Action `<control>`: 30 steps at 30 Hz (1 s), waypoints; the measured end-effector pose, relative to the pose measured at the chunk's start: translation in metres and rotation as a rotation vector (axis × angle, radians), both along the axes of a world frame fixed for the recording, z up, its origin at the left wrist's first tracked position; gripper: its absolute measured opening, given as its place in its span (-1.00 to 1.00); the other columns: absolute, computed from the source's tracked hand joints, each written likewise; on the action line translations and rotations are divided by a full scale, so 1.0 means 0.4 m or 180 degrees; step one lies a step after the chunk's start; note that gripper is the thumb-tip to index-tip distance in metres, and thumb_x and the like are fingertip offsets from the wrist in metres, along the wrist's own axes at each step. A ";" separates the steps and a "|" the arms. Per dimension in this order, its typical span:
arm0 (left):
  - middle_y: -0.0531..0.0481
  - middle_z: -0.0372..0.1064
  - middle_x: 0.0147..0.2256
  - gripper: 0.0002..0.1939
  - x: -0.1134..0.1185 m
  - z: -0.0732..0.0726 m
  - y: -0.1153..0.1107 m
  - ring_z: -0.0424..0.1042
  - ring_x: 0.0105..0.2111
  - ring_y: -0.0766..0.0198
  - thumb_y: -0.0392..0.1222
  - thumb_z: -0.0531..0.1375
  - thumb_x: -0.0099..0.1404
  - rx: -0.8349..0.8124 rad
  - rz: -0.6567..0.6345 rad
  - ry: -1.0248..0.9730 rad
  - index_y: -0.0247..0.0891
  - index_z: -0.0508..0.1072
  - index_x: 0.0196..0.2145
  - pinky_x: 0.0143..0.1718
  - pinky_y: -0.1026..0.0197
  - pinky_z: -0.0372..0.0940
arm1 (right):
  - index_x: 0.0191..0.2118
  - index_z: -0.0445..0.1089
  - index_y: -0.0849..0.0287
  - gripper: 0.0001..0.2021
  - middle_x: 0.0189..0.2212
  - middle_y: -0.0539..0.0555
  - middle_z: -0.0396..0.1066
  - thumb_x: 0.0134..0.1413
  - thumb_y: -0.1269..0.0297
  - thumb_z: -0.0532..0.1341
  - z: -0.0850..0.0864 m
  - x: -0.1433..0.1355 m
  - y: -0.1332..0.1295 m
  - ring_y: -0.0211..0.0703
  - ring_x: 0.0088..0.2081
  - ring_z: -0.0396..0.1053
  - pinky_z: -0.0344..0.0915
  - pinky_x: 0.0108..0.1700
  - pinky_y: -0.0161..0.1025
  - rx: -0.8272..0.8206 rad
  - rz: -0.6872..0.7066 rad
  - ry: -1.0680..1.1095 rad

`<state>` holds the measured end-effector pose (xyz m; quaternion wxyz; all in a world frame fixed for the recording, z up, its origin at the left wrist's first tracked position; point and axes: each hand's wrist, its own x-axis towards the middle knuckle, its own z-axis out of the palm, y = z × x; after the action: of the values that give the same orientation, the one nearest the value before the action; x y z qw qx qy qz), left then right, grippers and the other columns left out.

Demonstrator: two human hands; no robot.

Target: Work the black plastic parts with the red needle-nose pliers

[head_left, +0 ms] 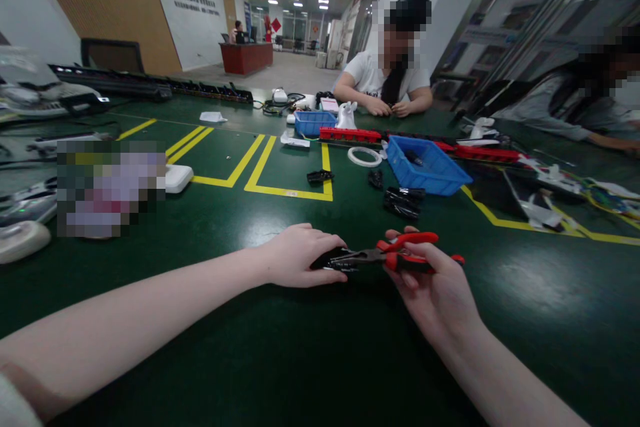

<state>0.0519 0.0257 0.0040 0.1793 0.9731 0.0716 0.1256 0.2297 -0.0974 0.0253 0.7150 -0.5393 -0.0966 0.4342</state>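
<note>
My left hand [300,257] rests low over the table, its fingers closed round a glossy black part [333,260] whose exact kind I cannot make out. In my right hand [440,287] are long-nose pliers [410,253] with red and black handles. Their metal jaws point left and meet the right end of the black part; whether they grip it is too small to tell. Beyond the pliers lie several more shiny black pieces [404,201], with a smaller black piece [375,178] beside them and another black piece [320,177] on the yellow tape.
A blue bin [430,170] with dark items stands past the black pieces, near a white tape roll [364,157]. Behind are a red strip [350,135] and a smaller blue bin [315,123]. A white box [177,179] lies left. Two people sit across and right.
</note>
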 end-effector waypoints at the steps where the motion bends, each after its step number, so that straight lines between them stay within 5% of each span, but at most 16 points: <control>1: -0.05 0.48 -0.23 -0.62 0.000 0.001 -0.001 0.48 -0.30 0.17 0.10 0.13 0.36 -0.0002 0.0023 0.0008 -0.26 0.38 -0.08 -0.23 0.15 0.28 | -0.19 0.28 0.16 -0.76 -0.33 0.06 0.53 -0.03 0.51 0.17 0.003 0.001 0.001 -0.50 -0.76 0.06 0.37 -0.54 -0.40 0.0002 -0.0010 0.0004; 30: 0.00 0.47 -0.30 -0.63 0.003 -0.002 0.001 0.44 -0.36 0.21 0.14 0.16 0.33 0.0072 0.0011 0.0081 -0.26 0.39 -0.19 -0.29 0.19 0.22 | -0.15 0.30 0.16 -0.75 -0.30 0.09 0.54 -0.02 0.48 0.15 0.013 -0.003 -0.001 -0.49 -0.77 0.05 0.39 -0.54 -0.39 -0.0028 -0.0025 0.0068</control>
<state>0.0532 0.0263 0.0034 0.1671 0.9765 0.0741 0.1143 0.2287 -0.0979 0.0306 0.7154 -0.5381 -0.0849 0.4375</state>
